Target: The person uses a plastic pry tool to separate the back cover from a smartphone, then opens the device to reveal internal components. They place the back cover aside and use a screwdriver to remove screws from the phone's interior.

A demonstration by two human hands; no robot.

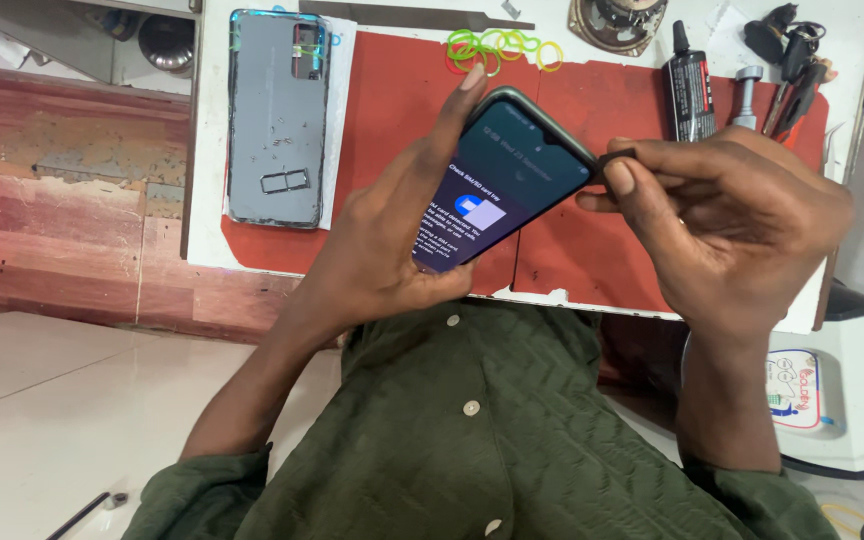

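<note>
I note left hand (392, 240) grasping the lit phone (507, 180); right hand (722, 215) pinches a small tray (617, 157) touching its right edge.

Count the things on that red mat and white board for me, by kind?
Phones and phone back covers: 2, the lit phone in the left hand, the grey back cover
Glue tubes: 1
Rubber band heaps: 1
Speakers: 1
Total: 5
</note>
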